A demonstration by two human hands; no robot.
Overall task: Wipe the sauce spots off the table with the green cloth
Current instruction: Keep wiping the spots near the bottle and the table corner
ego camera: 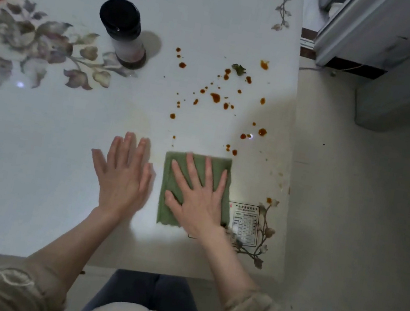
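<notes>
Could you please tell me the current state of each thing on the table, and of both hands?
green cloth: flat on the table, under the right hand.
sauce spots: unwiped, scattered beyond the cloth.
right hand: open, pressing flat on the cloth.
left hand: open, fingers straight, beside the cloth.
jar: upright, dark lid on.

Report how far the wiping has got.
Done: nothing visibly wiped. In hand: the right hand presses flat on the green cloth, the left hand flat on the table beside it. Left: the sauce spots, all scattered beyond the cloth.
</notes>
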